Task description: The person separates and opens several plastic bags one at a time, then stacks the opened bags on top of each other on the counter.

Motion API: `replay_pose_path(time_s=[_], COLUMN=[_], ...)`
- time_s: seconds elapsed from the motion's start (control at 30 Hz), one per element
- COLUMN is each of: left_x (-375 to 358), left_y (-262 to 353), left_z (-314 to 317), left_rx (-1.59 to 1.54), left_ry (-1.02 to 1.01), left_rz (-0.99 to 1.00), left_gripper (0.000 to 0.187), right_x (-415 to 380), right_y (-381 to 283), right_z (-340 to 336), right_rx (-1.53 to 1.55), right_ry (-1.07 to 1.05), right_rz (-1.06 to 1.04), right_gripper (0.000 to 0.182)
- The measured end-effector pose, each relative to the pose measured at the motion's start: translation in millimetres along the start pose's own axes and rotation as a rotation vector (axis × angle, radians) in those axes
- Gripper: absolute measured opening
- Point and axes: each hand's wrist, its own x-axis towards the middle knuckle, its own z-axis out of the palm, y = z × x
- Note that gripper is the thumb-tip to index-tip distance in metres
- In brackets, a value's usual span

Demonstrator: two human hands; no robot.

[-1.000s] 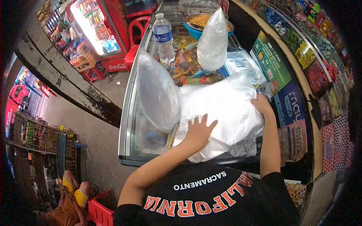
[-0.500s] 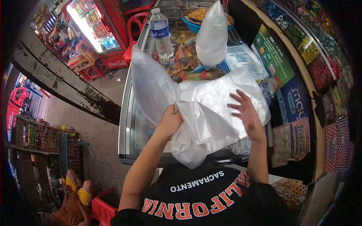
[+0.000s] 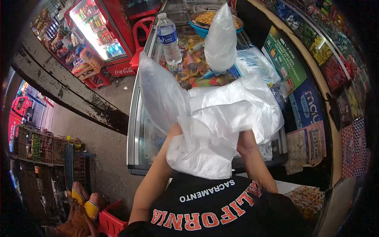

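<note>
Thin translucent plastic bags (image 3: 211,122) bunch up between my two hands at the near end of a glass-topped counter. My left hand (image 3: 176,129) grips the plastic at its left side; folds cover most of the fingers. On the other side, my right hand (image 3: 245,142) is closed at the edge of the same plastic, its fingertips hidden beneath a raised fold. Past my left hand stands a puffed-up clear bag (image 3: 162,87). A pile of white plastic bags (image 3: 262,106) lies behind and to the right of my right hand.
Farther along the glass counter (image 3: 133,138) stand a water bottle (image 3: 169,39), a pointed, filled plastic bag (image 3: 221,43) and a blue basin (image 3: 200,31) of nuts. Snack packs hang at the right. At lower left, a seated person (image 3: 85,201) is beside a red crate (image 3: 112,219).
My right hand, open and raised before, has come down and closed at the plastic. The bag between my hands has been lifted and spread, now covering more of my left hand.
</note>
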Motion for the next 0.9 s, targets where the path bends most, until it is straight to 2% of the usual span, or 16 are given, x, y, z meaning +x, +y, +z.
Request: replay_pose_path(time_s=[0.03,0.13,0.17,0.2,0.27,0.3,0.33,0.4,0.47,0.53,0.67,0.73,0.8,0.83,0.87,0.9], left_x=[-0.5,6.7,10.0,12.6,6.8,-1.5,-8.1,-17.5,-23.0,-26.4,-23.3,-19.1,-14.6,-13.0,-12.4,-10.8], left_y=[-1.2,-12.0,-24.4,-38.6,-49.4,-44.7,-36.9,-21.3,-15.3,10.8,23.6,14.7,6.9,4.8,5.2,10.1], left_z=[-1.0,-1.4,-4.3,-7.4,-8.7,-3.2,3.8,18.4,23.7,39.9,64.1,69.1,67.0,66.1,66.2,65.2], left_rx=[-0.139,-0.108,-0.109,0.048,0.207,0.533,0.859,0.891,1.055,1.074,0.924,1.039,1.164,1.235,1.306,1.161], left_ry=[0.111,0.094,0.092,0.103,0.114,0.049,-0.017,0.029,0.107,0.133,0.122,0.063,0.025,0.049,0.072,0.007], left_rz=[-0.117,-0.093,-0.092,-0.082,-0.065,-0.057,-0.047,-0.136,0.260,0.354,0.344,0.298,0.358,0.403,0.449,0.288], left_gripper=[0.025,0.027,0.027,0.027,0.028,0.029,0.031,0.036,0.040,0.038,0.038,0.044,0.050,0.053,0.057,0.066], right_x=[-0.9,-5.4,-5.8,-7.0,-7.2,-4.5,-3.4,-1.2,3.9,4.7,10.2,14.6,10.2,13.6,13.3,13.3], right_y=[-4.6,-10.8,-7.0,-3.0,3.2,1.0,-4.2,-15.1,-21.3,-28.3,-12.4,-0.7,3.9,5.6,4.5,3.4], right_z=[1.2,11.1,4.6,1.6,-1.2,-5.1,-6.3,-8.2,-15.7,-18.9,2.3,8.6,27.4,21.5,20.6,20.3], right_rx=[0.037,-0.026,-0.260,-0.264,-0.515,-0.611,-0.611,-0.795,-0.817,-0.995,-0.867,-0.806,-0.672,-0.725,-0.723,-0.690], right_ry=[-0.100,-0.096,-0.077,-0.080,0.303,0.315,0.313,0.324,0.331,0.298,0.169,0.114,0.057,0.001,0.002,-0.014], right_rz=[-0.038,-0.036,-0.104,-0.107,-0.123,-0.155,-0.160,-0.286,-0.362,-0.407,-0.543,-0.495,-0.411,-0.388,-0.388,-0.346], right_gripper=[0.041,0.036,0.035,0.035,0.034,0.021,0.021,0.013,0.008,0.006,0.011,0.015,0.014,0.025,0.025,0.023])
